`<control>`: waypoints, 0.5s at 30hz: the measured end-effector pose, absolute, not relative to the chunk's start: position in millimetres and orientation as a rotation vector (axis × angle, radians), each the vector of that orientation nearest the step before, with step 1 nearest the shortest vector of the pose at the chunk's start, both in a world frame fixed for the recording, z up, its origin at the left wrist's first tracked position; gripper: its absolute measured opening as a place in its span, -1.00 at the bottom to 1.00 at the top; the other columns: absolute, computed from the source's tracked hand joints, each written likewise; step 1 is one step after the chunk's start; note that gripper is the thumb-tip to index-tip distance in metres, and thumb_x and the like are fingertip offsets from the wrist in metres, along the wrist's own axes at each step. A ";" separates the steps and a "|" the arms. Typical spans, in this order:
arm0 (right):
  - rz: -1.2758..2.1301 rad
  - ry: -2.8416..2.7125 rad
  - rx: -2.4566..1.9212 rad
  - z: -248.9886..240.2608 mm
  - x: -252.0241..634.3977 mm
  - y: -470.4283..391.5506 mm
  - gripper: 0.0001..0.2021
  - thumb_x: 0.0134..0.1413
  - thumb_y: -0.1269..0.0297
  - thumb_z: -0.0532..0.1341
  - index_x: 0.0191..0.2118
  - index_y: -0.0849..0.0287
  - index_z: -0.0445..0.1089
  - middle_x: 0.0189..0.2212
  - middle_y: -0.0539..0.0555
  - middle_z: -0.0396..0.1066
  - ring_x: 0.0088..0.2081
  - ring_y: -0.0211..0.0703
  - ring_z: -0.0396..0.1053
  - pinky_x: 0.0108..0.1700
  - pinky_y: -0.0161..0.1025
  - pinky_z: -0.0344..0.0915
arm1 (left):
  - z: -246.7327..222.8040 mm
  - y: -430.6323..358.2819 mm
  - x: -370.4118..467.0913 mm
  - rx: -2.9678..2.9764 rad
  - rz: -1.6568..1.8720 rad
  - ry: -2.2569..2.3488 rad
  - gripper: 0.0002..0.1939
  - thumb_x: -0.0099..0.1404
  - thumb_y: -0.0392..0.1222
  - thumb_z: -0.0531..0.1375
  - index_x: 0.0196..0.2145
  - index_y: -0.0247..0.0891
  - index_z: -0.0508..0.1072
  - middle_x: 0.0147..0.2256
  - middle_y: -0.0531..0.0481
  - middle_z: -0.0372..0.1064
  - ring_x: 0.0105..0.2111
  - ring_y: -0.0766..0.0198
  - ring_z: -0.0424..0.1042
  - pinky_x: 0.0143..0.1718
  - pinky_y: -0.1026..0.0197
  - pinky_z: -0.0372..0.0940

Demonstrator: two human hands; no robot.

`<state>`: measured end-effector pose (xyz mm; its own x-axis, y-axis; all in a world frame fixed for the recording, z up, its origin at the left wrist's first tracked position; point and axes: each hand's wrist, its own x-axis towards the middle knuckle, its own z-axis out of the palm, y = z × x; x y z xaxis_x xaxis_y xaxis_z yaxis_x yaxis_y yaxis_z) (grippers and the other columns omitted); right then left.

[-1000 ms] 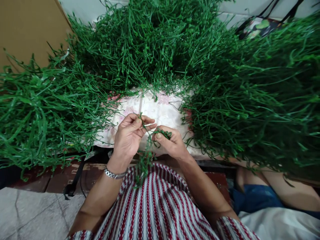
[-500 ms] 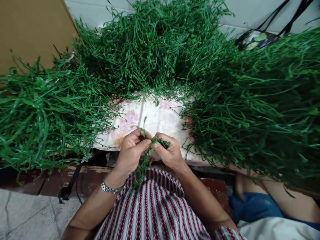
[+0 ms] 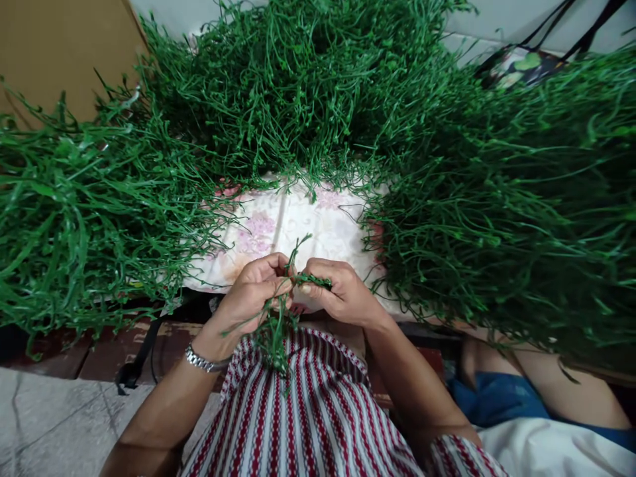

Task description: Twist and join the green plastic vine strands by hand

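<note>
Soft even daylight, warped blurry edges

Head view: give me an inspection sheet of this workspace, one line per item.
Surface: floral cloth, bare only in its middle.
Job's things: small bunch of green stems pinched between both hands, ends hanging over the striped garment.
Clutter: heaped green stems ring the cloth on three sides.
Grippers: left hand and right hand shut on the bunch, fingertips meeting; watch on the left wrist.
Cables: black strap hanging at the left edge.
Surroundings: cardboard top left, bag top right, another person's leg at right.
</note>
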<state>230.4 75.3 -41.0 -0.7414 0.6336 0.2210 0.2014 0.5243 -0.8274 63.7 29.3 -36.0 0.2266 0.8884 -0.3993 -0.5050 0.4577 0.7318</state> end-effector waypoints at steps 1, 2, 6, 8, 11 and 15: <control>1.129 -2.278 -0.653 -40.7 231.0 76.4 -0.72 0.20 0.25 0.05 -0.52 0.23 0.14 -0.57 -0.06 0.11 -0.51 -0.38 0.08 -0.41 -0.39 0.00 | -36.7 28.4 63.2 0.505 1.007 0.907 -0.73 -0.06 -0.22 0.35 -0.47 -0.33 0.32 -0.59 0.13 0.24 -0.71 0.52 0.16 -0.68 0.43 0.09; 1.119 -2.291 -0.631 -40.3 231.5 77.1 -0.73 0.19 0.26 0.06 -0.52 0.22 0.13 -0.57 -0.07 0.09 -0.51 -0.37 0.08 -0.41 -0.39 -0.01 | -37.3 27.5 62.7 0.509 1.006 0.920 -0.74 -0.06 -0.23 0.35 -0.48 -0.34 0.32 -0.59 0.12 0.25 -0.70 0.51 0.18 -0.68 0.43 0.09; 1.122 -2.312 -0.578 -38.3 231.3 76.3 -0.73 0.19 0.26 0.06 -0.52 0.20 0.12 -0.59 -0.07 0.07 -0.51 -0.35 0.07 -0.41 -0.36 -0.01 | -38.3 24.1 60.6 0.546 1.040 1.002 -0.77 -0.10 -0.27 0.35 -0.51 -0.35 0.36 -0.57 0.07 0.28 -0.66 0.50 0.20 -0.68 0.45 0.06; 1.143 -2.311 -0.579 -37.5 230.3 74.0 -0.72 0.20 0.23 0.05 -0.52 0.20 0.13 -0.59 -0.06 0.07 -0.51 -0.34 0.07 -0.41 -0.35 -0.01 | -38.5 22.9 58.7 0.563 1.031 1.038 -0.78 -0.11 -0.27 0.35 -0.54 -0.35 0.36 -0.59 0.07 0.28 -0.67 0.51 0.16 -0.71 0.45 0.00; 1.170 -2.305 -0.594 -36.2 229.0 70.6 -0.70 0.20 0.21 0.05 -0.54 0.20 0.15 -0.60 -0.05 0.10 -0.51 -0.33 0.09 -0.42 -0.34 0.00 | -39.2 21.0 55.6 0.599 1.011 1.073 -0.79 -0.11 -0.26 0.34 -0.56 -0.34 0.35 -0.62 0.09 0.25 -0.70 0.52 0.10 -0.73 0.44 -0.08; 1.216 -2.282 -0.605 -32.8 228.5 68.1 -0.69 0.19 0.20 0.07 -0.55 0.20 0.17 -0.61 -0.05 0.11 -0.52 -0.33 0.10 -0.43 -0.34 0.01 | -37.5 18.6 55.2 0.668 1.023 1.070 -0.82 -0.07 -0.25 0.32 -0.57 -0.34 0.36 -0.63 0.09 0.21 -0.69 0.51 0.06 -0.72 0.42 -0.09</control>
<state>228.5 68.1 -32.8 -0.7864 0.5826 0.2050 0.1549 0.5073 -0.8477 55.2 18.6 -37.5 0.1254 0.9142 -0.3853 -0.3437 0.4043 0.8476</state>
